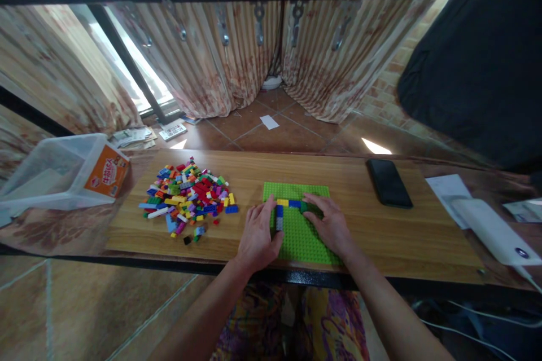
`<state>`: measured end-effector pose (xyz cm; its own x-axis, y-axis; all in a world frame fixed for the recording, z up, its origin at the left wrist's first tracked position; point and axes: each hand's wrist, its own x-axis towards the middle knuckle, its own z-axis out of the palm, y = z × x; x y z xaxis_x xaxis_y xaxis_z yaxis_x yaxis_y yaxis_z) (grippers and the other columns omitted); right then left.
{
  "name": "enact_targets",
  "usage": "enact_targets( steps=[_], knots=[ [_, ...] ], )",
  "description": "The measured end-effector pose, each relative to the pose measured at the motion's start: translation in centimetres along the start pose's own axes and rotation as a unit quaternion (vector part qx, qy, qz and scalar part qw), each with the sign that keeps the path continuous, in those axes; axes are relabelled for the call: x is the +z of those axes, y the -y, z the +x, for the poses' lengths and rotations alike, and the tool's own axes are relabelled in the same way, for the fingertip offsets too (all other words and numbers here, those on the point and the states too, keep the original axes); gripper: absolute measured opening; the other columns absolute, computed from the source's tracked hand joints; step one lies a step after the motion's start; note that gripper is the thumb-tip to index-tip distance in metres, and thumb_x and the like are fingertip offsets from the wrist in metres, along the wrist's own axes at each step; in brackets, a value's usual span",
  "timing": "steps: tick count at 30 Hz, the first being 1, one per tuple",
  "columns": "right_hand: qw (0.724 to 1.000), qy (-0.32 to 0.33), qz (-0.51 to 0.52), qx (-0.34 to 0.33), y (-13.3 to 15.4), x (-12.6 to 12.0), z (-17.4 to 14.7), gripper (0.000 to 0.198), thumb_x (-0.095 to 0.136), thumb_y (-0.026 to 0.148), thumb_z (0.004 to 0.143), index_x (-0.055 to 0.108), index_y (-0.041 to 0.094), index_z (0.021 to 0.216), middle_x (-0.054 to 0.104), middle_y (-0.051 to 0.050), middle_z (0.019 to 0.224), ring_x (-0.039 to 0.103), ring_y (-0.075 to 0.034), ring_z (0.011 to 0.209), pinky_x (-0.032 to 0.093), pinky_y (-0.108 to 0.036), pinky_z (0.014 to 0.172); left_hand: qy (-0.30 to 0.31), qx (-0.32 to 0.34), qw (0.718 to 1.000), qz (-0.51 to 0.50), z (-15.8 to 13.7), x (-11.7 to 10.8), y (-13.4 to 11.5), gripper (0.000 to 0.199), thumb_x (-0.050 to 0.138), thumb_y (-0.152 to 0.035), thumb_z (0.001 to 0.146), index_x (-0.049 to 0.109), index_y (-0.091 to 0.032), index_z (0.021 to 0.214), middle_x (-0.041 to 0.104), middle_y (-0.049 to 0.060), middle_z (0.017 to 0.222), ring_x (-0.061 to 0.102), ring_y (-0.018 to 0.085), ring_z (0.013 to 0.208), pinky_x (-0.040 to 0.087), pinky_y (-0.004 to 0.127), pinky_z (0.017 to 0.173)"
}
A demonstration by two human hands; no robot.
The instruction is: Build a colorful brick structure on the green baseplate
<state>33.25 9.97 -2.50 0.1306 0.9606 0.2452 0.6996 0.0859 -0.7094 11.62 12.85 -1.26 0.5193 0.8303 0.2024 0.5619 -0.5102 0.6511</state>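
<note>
A bright green baseplate (298,248) lies on the wooden board. On it, a yellow brick (282,202) and a blue brick (294,203) form a row, and another blue brick (279,211) and a grey brick (279,224) run down from its left end. My left hand (257,235) rests over the plate's left edge, fingers stretched and thumb apart, beside the grey brick. Between the thumb and fingers of my right hand (330,224) is a dark green brick (304,207), at the row's right end; whether it is pressed on, I cannot tell.
A heap of mixed loose bricks (188,194) covers the left of the wooden board (347,180). Beyond it stands a clear plastic bin (80,180) with an orange label. To the right are a black phone (388,183) and a white device (495,231) with a cable.
</note>
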Motion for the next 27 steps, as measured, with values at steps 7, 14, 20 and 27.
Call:
enact_targets(
  steps=[7, 14, 20, 27],
  knots=[
    [1.0, 0.003, -0.005, -0.001, -0.5, 0.2, -0.1, 0.04, 0.058, 0.026, 0.085, 0.058, 0.03, 0.126, 0.069, -0.003, 0.112, 0.057, -0.024, 0.109, 0.043, -0.047, 0.096, 0.001, -0.006, 1.0, 0.0, 0.0, 0.1, -0.1, 0.08, 0.06, -0.018, 0.075, 0.023, -0.019, 0.146, 0.046, 0.011, 0.142, 0.041, 0.028, 0.129, 0.029, 0.051, 0.11],
    [1.0, 0.01, -0.009, 0.004, -0.6, 0.2, -0.1, 0.038, 0.057, 0.03, 0.086, 0.06, 0.028, 0.123, 0.069, -0.004, 0.113, 0.058, -0.024, 0.109, 0.042, -0.047, 0.098, 0.011, -0.016, 1.0, -0.001, -0.1, 0.0, -0.1, 0.082, 0.058, -0.019, 0.076, 0.018, -0.018, 0.148, 0.048, 0.012, 0.14, 0.038, 0.028, 0.132, 0.027, 0.053, 0.111],
    [1.0, 0.01, -0.005, 0.014, -1.3, 0.2, -0.1, 0.042, 0.059, 0.038, 0.083, 0.06, 0.026, 0.123, 0.069, -0.006, 0.113, 0.06, -0.025, 0.11, 0.042, -0.05, 0.1, 0.022, -0.021, 0.999, -0.01, -0.3, 0.1, -0.1, 0.086, 0.06, -0.022, 0.073, 0.019, -0.018, 0.148, 0.045, 0.013, 0.143, 0.038, 0.03, 0.132, 0.025, 0.053, 0.113],
    [0.998, 0.006, 0.003, 0.057, 0.6, -0.5, 0.9, 0.041, 0.058, 0.045, 0.082, 0.064, 0.023, 0.116, 0.07, -0.008, 0.108, 0.065, -0.024, 0.1, 0.048, -0.044, 0.092, 0.016, -0.008, 1.0, -0.014, -0.5, 0.1, 0.0, 0.08, 0.057, -0.026, 0.073, 0.025, -0.014, 0.146, 0.049, 0.014, 0.139, 0.039, 0.029, 0.132, 0.023, 0.051, 0.114]
  ],
)
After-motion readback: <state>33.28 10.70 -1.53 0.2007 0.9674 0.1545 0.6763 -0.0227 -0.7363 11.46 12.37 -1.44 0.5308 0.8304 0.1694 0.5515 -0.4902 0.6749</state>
